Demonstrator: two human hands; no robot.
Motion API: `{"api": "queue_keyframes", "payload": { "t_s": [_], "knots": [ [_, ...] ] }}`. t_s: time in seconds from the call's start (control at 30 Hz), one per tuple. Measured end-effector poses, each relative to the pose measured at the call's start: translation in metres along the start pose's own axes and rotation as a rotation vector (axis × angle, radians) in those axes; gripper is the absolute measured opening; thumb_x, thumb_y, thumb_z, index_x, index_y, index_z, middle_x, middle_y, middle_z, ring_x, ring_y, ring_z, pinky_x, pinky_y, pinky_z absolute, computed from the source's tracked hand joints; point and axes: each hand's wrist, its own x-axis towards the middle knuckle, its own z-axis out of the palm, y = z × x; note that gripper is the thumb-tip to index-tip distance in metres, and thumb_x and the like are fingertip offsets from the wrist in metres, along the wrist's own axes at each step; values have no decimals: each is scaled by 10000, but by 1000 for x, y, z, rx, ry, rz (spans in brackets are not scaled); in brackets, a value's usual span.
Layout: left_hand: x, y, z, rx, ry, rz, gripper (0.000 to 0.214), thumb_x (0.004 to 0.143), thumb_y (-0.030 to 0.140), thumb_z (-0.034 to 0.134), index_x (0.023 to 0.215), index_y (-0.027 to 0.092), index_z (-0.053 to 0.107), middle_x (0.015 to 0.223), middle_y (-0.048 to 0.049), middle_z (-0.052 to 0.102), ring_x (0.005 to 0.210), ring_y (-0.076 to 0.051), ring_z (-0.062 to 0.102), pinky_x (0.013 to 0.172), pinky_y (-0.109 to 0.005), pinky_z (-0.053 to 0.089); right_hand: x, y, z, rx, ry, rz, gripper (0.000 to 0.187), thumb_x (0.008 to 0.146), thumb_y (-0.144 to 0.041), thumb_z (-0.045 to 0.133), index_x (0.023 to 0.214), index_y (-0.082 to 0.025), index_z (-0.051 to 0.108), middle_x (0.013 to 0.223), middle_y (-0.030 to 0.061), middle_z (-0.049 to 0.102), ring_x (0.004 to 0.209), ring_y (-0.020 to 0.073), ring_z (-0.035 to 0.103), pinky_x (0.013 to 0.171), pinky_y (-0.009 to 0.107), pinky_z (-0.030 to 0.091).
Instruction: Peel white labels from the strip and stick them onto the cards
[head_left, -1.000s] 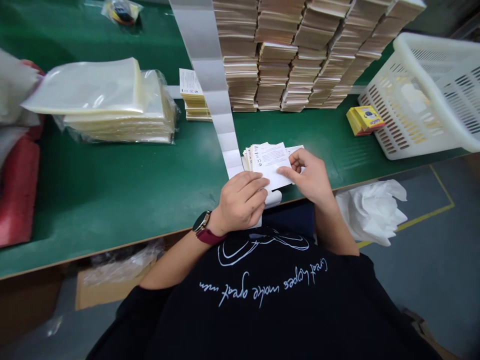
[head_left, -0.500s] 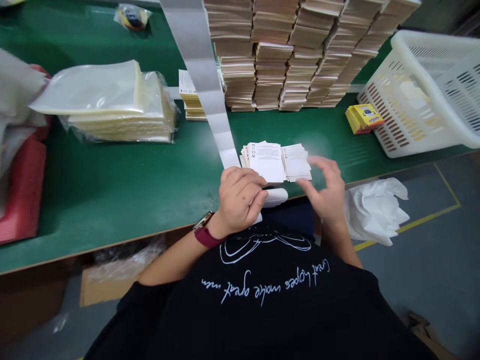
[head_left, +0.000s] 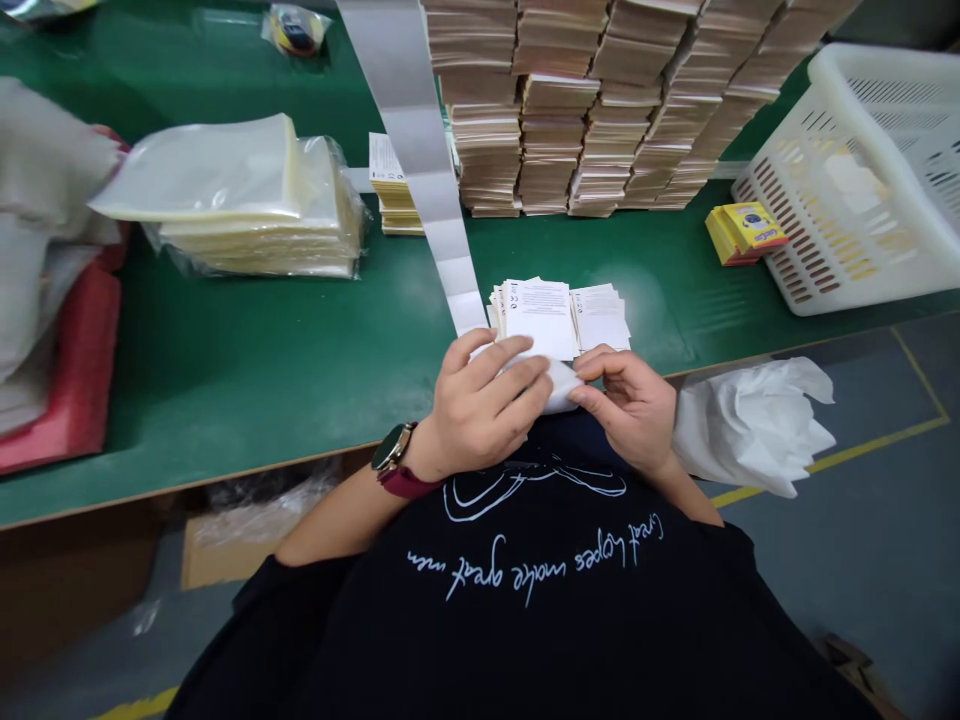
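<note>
A long white strip with crosswise creases (head_left: 431, 180) runs down from the top of the view to my left hand (head_left: 491, 405). My left hand lies over its near end, fingers bent and slightly apart, gripping the white material. Between my hands a loose white flap (head_left: 561, 382) shows, its right edge pinched by the thumb and fingers of my right hand (head_left: 630, 405). Whether flap and strip are one piece is hidden under my left hand. Just beyond my fingers lie two piles of printed white cards, a left pile (head_left: 538, 315) and a right pile (head_left: 601, 318).
Tall stacks of cards (head_left: 555, 140) stand at the back. A white basket (head_left: 847, 200) and small yellow boxes (head_left: 746, 232) are at right. Clear plastic bags (head_left: 225, 200) lie left, near red foam (head_left: 82, 360). A white bag (head_left: 750, 420) hangs below the green table edge (head_left: 247, 455).
My right hand has come down and left from beside the right card pile, closing from open onto the white flap. My left hand's fingers have spread a little. The whole view has shifted slightly.
</note>
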Motion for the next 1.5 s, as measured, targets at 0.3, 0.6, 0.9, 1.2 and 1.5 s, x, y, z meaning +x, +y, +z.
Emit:
{"api": "queue_keyframes", "payload": {
  "t_s": [0.3,0.6,0.9,1.2,1.5],
  "knots": [
    [-3,-2,0,-61,-80,-144,59,839,156,507,846,173,563,885,-76,675,792,-195,591,662,-355,465,3,-3,-6,-465,65,-411,101,828,-190,610,828,-278,560,882,-3,618,863,190,570,833,423,444],
    [-21,-1,12,-178,-128,-118,137,790,79,542,906,143,574,1135,-122,667,1116,-258,591,923,-449,531,41,15,-21,-138,332,-59,75,829,-286,640,840,-242,580,771,-34,575,729,120,561,721,300,466],
    [-22,-5,20,-154,-10,-52,150,759,72,537,896,130,556,1064,-153,666,1025,-250,625,849,-433,577,64,10,4,-198,80,71,60,793,-203,606,734,-197,601,677,-50,588,638,93,515,625,258,416],
    [-22,-6,23,-130,-35,-26,124,768,82,532,878,134,554,1108,-163,659,990,-251,624,812,-421,569,52,13,12,-628,59,-73,98,853,-200,544,759,-201,574,708,-22,613,702,136,535,771,341,387],
    [-23,-7,23,-136,-58,-26,108,774,91,544,866,141,570,1113,-140,677,1026,-256,629,840,-428,564,57,16,-5,-694,-5,205,265,780,-452,659,852,-205,595,674,-11,595,625,139,506,656,311,364]
  ]
}}
